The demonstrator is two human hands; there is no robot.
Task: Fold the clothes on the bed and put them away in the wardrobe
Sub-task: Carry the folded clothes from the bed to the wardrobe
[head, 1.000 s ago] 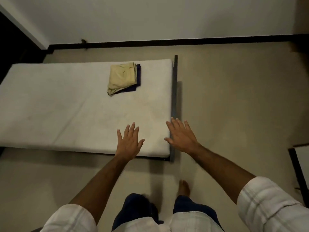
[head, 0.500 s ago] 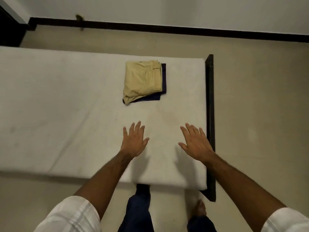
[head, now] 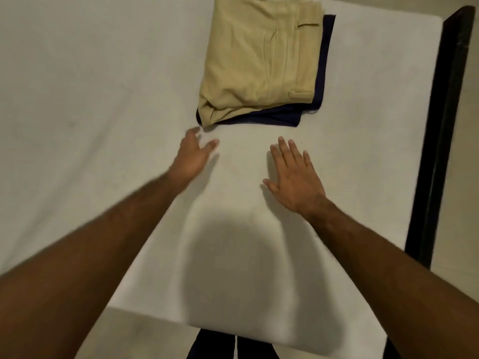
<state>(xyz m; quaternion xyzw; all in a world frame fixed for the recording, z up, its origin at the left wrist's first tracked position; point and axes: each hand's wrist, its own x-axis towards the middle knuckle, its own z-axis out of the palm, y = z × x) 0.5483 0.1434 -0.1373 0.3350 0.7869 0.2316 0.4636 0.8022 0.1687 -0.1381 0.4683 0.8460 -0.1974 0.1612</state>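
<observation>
Reaching over the near edge of the bed (head: 77, 99), a person extends both bare arms toward a small stack of folded clothes.

Item: khaki trousers (head: 259, 60), folded into a neat rectangle, belt loops and a pocket welt showing along the right side. They lie on top of the stack, on the far right part of the mattress.

Item: dark navy garment (head: 282, 116), folded, lying under the trousers; only its near and right borders show, so what kind of garment it is cannot be told.

Item: left hand (head: 191, 156), grip apart and holding nothing, fingertips just beside the near left corner of the stack, apparently not yet touching it; the fingers are blurred.

Item: right hand (head: 293, 177), fingers straight and spread, grip apart, empty, low over the mattress short of the stack. Whether the palm touches the sheet cannot be told.

Item: dark bed frame (head: 440, 125), running along the right side of the mattress.

Progress, as judged: folding looks finished, since both pieces lie flat and stacked. Lifting the stack and carrying it to the wardrobe remain.

Not seen: the wardrobe; the top edge of the trousers, cut off by the frame; any other clothes beyond the view.
</observation>
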